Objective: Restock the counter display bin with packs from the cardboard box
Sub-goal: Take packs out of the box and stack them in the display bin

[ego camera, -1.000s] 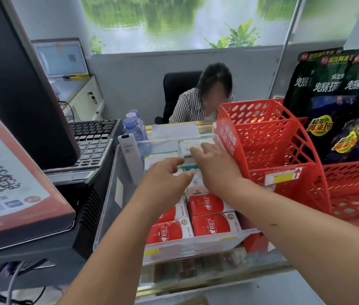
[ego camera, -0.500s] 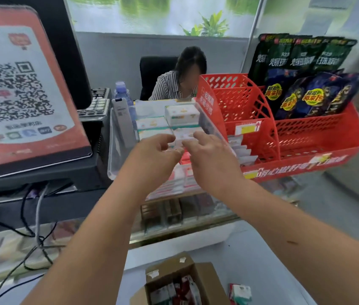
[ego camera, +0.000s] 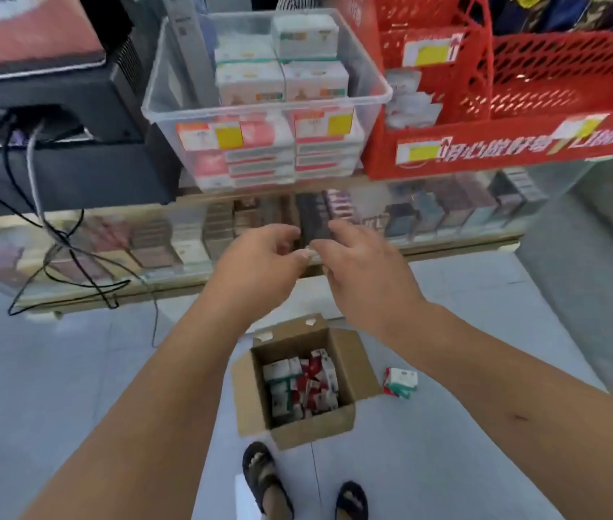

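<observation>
Display bin: clear plastic display bin [ego camera: 169, 144] stands on the bench top at centre, well stocked. White packs [ego camera: 252, 82] are stacked at the back & top. Red packs [ego camera: 259, 138] sit in rows behind the front wall, which carries yellow-and-white price tags.
Cardboard box: open cardboard box [ego camera: 312, 425] on the floor below the bench, flaps out, part filled w/ a jumble of red & white box packs [ego camera: 301, 384].
Loose pack: one loose pack [ego camera: 401, 380], white w/ green & red, lies on the floor just right of the box, not touching it.
L hand: L hand [ego camera: 259, 260] is in mid-air between bin & box, before the bench's glass front. Fingers loosely curled, grip holding nothing.
R hand: R hand [ego camera: 357, 264] is alongside, fingertips near those of the L hand. Fingers bent & relaxed, grip also holding nothing. Both hands are motion-blurred.
Bench: glass-fronted bench [ego camera: 447, 219] w/ rows of packs inside, too blurred to tell brands.
Rack: red mesh rack [ego camera: 560, 76] just right of the bin on the bench top.
Till: black till stand [ego camera: 53, 106] left of the bin, w/ cables [ego camera: 34, 204] hanging over the bench front.
Feet: two feet in dark sandals [ego camera: 267, 478] on the grey floor [ego camera: 53, 369], near the box.
</observation>
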The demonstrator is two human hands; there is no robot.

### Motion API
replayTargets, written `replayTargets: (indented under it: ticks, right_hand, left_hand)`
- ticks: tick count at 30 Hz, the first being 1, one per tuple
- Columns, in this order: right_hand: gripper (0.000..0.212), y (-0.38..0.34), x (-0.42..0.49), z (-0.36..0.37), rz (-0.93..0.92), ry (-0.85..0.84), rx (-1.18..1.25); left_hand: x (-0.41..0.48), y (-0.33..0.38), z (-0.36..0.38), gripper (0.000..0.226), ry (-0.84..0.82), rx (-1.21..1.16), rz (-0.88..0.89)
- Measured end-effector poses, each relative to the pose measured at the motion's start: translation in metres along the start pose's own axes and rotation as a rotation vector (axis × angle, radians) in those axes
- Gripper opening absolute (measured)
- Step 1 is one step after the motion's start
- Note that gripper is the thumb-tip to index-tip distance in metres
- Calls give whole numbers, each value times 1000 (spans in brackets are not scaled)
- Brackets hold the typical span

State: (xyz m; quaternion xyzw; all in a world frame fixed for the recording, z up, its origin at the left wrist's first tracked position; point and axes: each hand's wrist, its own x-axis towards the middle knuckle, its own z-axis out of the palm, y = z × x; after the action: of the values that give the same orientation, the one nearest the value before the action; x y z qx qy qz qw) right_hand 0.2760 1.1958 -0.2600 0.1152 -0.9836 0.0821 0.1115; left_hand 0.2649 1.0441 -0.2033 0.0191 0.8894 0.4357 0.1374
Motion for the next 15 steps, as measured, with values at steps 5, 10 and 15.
replayTargets:
  ticks: [5, 10, 15]
  right_hand:
    - [45, -3, -40, 55, 41, -193, 5]
    - [47, -8, -55, 120, 72, -353, -12]
    - [42, -3, -60, 209, 83, -434, -7]
  left_hand:
    - [-3, -56, 41, 40, -58, 4, -102]
    - [17, -126, 72, 41, -123, -1, -191]
    - [43, -207, 99, 38, -166, -19, -262]
